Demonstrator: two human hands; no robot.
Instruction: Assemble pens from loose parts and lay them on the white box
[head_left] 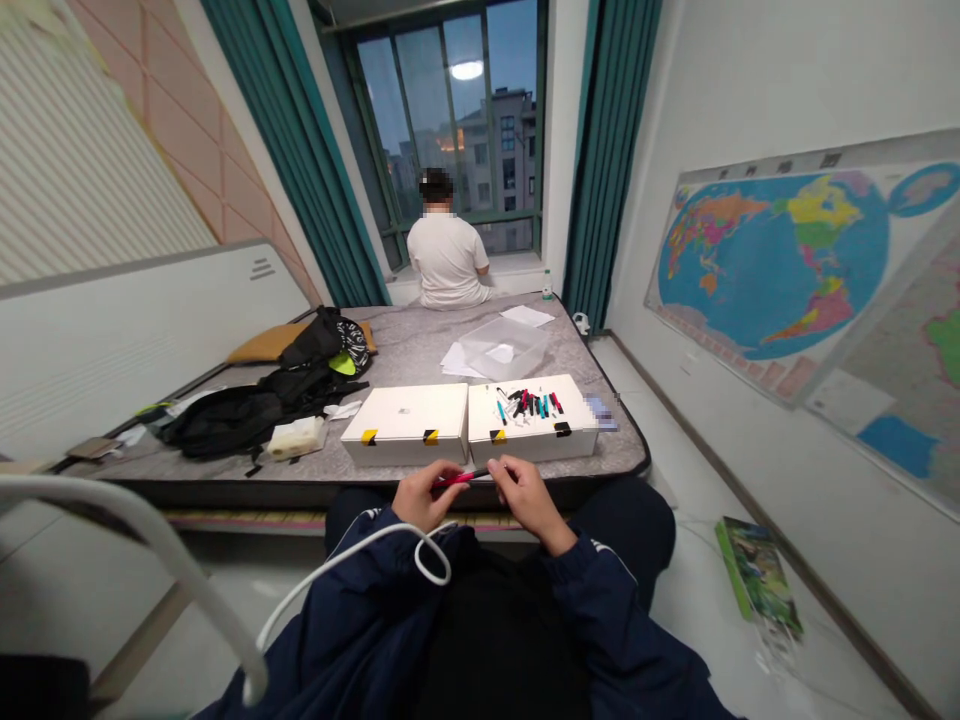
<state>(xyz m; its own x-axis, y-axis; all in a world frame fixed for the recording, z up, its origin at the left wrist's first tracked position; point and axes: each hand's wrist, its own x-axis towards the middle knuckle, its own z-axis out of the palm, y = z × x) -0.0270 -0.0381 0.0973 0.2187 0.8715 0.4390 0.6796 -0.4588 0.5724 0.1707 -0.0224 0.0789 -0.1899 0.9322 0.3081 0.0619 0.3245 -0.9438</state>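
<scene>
A slim red and black pen lies nearly level in front of me, held at both ends. My left hand is closed around its red end. The thumb and fingers of my right hand pinch the black end; the tip is too small to make out. Just beyond my hands stands a white box, and on its lid lie several pens and pen parts in black, red, teal and clear. A second white box stands against it on the left.
Both boxes rest on a grey mattress. A clear plastic bin, papers, a black backpack and a tissue pack lie around them. Another person sits at the window, back turned. A white cable crosses my left sleeve.
</scene>
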